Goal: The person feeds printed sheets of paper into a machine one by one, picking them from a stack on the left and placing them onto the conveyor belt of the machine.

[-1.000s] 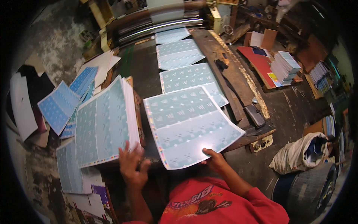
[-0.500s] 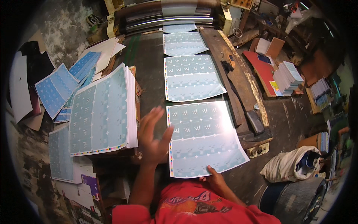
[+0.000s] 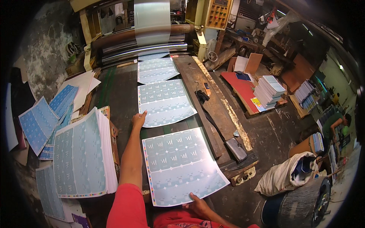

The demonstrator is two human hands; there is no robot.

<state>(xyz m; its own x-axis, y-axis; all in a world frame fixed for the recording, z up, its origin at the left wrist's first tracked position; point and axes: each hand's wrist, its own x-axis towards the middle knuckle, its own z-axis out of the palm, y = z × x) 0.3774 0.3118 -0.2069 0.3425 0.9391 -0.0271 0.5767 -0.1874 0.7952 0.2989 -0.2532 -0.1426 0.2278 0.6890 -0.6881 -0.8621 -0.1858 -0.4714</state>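
Observation:
A glossy printed sheet (image 3: 181, 163) with a pale blue pattern lies nearest me on the dark table (image 3: 118, 91). My right hand (image 3: 197, 204) holds its near edge. My left hand (image 3: 139, 119) reaches forward, fingertips at the left edge of the second printed sheet (image 3: 164, 102). Further sheets (image 3: 156, 70) trail back to the machine's rollers (image 3: 144, 40). A thick stack of printed sheets (image 3: 81, 154) lies to the left of my left arm.
Loose blue sheets (image 3: 38, 121) are scattered on the floor at left. A wooden plank (image 3: 216, 110) runs along the table's right side. A white sack (image 3: 285, 176), a drum (image 3: 300, 205) and stacked paper (image 3: 268, 89) are at right. A person (image 3: 336, 123) bends over far right.
My left hand has left the stack side and stretched forward to the second sheet. The nearest sheet now lies flat with my right hand still on its near edge.

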